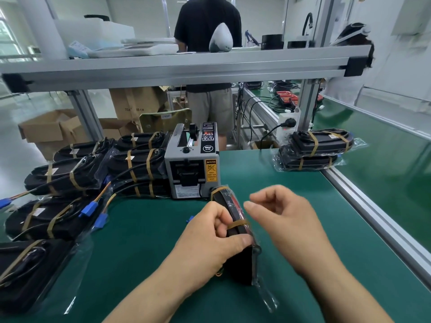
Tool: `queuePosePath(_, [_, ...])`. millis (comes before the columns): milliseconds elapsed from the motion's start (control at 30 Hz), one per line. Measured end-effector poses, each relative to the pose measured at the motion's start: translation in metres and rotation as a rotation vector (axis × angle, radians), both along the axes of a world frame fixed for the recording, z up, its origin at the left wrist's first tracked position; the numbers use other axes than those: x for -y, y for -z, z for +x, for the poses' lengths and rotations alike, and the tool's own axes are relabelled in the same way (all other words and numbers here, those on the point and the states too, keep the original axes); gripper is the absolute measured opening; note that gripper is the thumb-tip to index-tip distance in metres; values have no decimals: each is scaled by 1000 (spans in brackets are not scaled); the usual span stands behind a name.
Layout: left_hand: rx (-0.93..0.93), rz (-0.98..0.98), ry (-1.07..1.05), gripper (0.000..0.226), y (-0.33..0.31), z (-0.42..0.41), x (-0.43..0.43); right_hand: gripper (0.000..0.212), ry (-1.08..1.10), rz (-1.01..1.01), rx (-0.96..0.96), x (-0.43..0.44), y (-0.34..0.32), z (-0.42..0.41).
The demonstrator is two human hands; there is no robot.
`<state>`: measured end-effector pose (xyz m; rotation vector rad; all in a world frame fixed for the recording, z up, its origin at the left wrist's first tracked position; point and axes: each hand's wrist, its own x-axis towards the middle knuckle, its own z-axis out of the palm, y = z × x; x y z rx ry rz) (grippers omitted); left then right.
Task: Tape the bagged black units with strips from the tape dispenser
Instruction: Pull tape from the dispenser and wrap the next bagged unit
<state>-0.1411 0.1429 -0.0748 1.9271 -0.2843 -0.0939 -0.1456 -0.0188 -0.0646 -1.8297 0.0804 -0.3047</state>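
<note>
Black unit [241,264] upright in left hand [205,241]

Green table mat [291,187] in front. Aluminium shelf beam [186,66] overhead, with a white oval thing [220,37] and white trays [140,48] on it. Person in black shirt [207,24] stands behind. Cardboard boxes [46,130] on floor, left. White power strip [288,123] with black plug. Green conveyor belt [384,155] on the right.

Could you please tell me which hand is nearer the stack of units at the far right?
Right. The right hand hovers nearer the stack; the left hand, further left, grips the upright unit.
</note>
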Motion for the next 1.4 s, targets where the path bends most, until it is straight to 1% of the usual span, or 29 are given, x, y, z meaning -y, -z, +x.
queuePosePath(167, [-6,18,-7,42,0,1,-1,24,-87,-500,-86,-13,-19,43])
queuePosePath(300, [-20,17,-4,42,-2,1,-1,36,-93,-760,-71,-27,-22,64])
queuePosePath(333, [-24,21,-3,42,-2,1,0,37,-92,-819,-62,-29,-22,68])
queuePosePath(400, [-28,30,-2,41,-3,1,0,31,-98,-907,-39,-32,-24,74])
queuePosePath(533, [-31,38,4,39,-4,2,-1,23,-137,-995,3,-32,-24,80])
queuePosePath(600, [-45,26,10,38,-4,2,-1,24,-145,-1001,-2,-30,-24,81])
queuePosePath(667, [-58,20,12,38,-5,1,-1,26,-162,-956,-43,-27,-22,83])
queuePosePath(733, [-64,19,8,37,-7,0,-2,30,-182,-783,-116,-21,-19,85])
queuePosePath(833, [-63,22,3,34,-10,-1,-3,31,-193,-413,-201,-13,-9,83])
queuePosePath(900, [-63,30,34,31,-12,0,-4,31,-172,-317,-200,-12,-3,82])
queuePosePath(967, [-80,-28,56,25,-15,4,-6,32,-140,-291,-175,-12,3,83])
queuePosePath(1033, [-141,-204,-34,16,-15,20,-10,32,-123,-283,-156,-12,6,84])
queuePosePath(1133, [-321,-518,-391,17,-8,68,-25,33,-112,-285,-148,-10,8,84])
queuePosePath(1200, [-457,-660,-555,15,-4,99,-34,34,-95,-288,-142,-8,9,85])
queuePosePath(1267, [-538,-708,-608,19,2,121,-38,35,-91,-283,-141,-8,8,86])
queuePosePath(1400, [-598,-734,-606,26,6,143,-36,34,-93,-287,-143,-8,10,87])
